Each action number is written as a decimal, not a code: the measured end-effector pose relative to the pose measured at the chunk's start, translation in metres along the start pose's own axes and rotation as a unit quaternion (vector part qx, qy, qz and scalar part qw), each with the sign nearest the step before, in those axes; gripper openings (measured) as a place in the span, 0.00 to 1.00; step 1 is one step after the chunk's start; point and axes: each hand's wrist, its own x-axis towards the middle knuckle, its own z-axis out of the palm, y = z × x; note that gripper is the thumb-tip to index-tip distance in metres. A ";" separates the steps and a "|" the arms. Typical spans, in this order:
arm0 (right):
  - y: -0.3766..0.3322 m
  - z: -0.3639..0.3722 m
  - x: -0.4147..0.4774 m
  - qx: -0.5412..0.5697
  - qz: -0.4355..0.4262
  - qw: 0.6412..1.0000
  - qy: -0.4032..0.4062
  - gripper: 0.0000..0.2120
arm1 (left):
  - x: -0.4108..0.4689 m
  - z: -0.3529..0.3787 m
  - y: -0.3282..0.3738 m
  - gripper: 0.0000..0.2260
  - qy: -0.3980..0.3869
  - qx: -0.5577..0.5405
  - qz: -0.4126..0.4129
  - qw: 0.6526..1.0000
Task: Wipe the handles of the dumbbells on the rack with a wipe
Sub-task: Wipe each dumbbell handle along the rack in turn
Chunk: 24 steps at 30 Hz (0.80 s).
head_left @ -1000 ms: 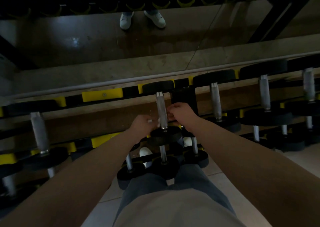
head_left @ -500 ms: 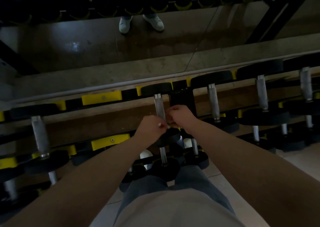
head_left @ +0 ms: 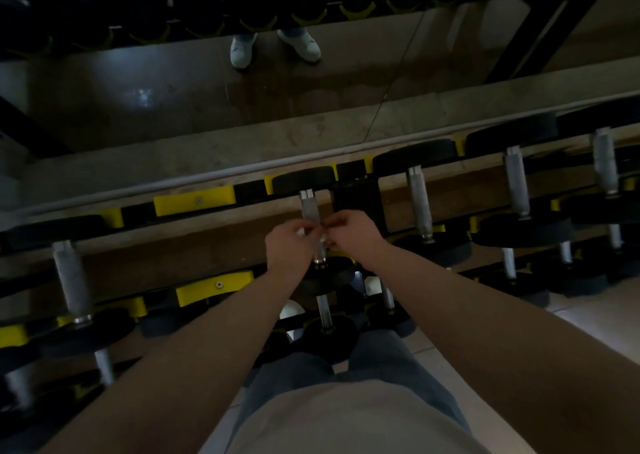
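Both hands meet at the middle dumbbell's handle [head_left: 309, 208] on the rack's [head_left: 194, 200] upper row. Left hand [head_left: 290, 247] pinches a white wipe [head_left: 302, 233]. Right hand [head_left: 354, 235] has its fingers curled on the wipe's other end, so it looks pinched from both sides and stretched across the handle's lower half.

Handling, judged:
- Wipe is thin, soft and light, and bunches easily. Hold it by the ends or wrap it round the bar.
- Handle is stiff knurled metal, so it's grippy and may snag the wipe.
- Dumbbell is heavy and sits in its cradle. No need to lift it, just rub along the bar between the black heads.

Counts:
- One wipe.
- Two hands.
- Five handles on the upper row: one left [head_left: 71, 280], the middle one, three right [head_left: 419, 204] [head_left: 516, 183] [head_left: 604, 163].
- Lower rows hold more, too dim to count.
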 end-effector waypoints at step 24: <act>0.006 -0.001 0.036 -0.013 0.026 0.995 -0.092 0.08 | 0.029 -0.009 -0.016 0.12 -0.111 -0.259 -0.286 0.916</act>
